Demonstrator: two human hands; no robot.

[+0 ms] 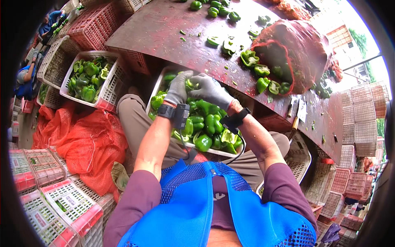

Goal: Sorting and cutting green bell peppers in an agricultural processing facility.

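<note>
Both of my hands wear grey gloves and meet above a white crate (153,92) between my knees. The crate is heaped with green bell peppers (213,123), some whole and some cut open. My left hand (179,87) is closed, its fingers curled at the side of a green bell pepper (191,85). My right hand (212,91) closes on the same pepper from the other side, thumb and fingers bent toward the left hand. The gloves hide most of this pepper, so I cannot tell whether it is whole or cut.
Ahead stands a dark, stained table (181,45) with pepper halves (229,46) and a red mesh sack (294,49) spilling peppers. Knives (291,108) lie at its right edge. Left are another pepper crate (111,82), orange-red netting (88,140) and stacked crates (70,201). Other people sit far left.
</note>
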